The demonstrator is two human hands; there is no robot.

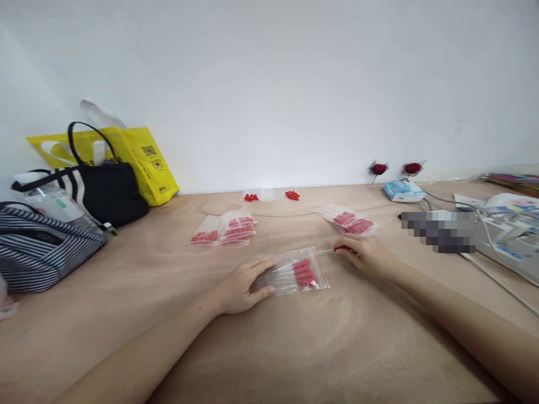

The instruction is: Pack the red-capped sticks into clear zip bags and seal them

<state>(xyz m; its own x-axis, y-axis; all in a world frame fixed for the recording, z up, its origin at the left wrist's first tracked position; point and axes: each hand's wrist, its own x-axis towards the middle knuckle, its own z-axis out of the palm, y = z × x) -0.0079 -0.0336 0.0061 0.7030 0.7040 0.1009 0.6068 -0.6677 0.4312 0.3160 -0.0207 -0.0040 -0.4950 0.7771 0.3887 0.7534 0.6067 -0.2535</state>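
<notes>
My left hand [248,285] grips the left end of a clear zip bag [275,276], thumb at its near edge and fingers along its far edge. Inside the bag lie several thin white sticks with red ends [304,272], the ends toward the right. Just right of the bag's red-lined edge, my right hand [364,253] pinches the red end of another thin white stick [325,252]. That stick points left, its tip at the bag's upper right corner; whether it enters the bag I cannot tell. Beyond my right hand lie filled bags [351,220].
More filled bags [229,230] lie left of centre, and bags with red pieces [272,194] sit by the wall. A yellow bag [147,163], black handbag [118,191] and striped pouch [50,247] stand left. A blue-white packet [404,191], cables and a power strip [514,252] are right.
</notes>
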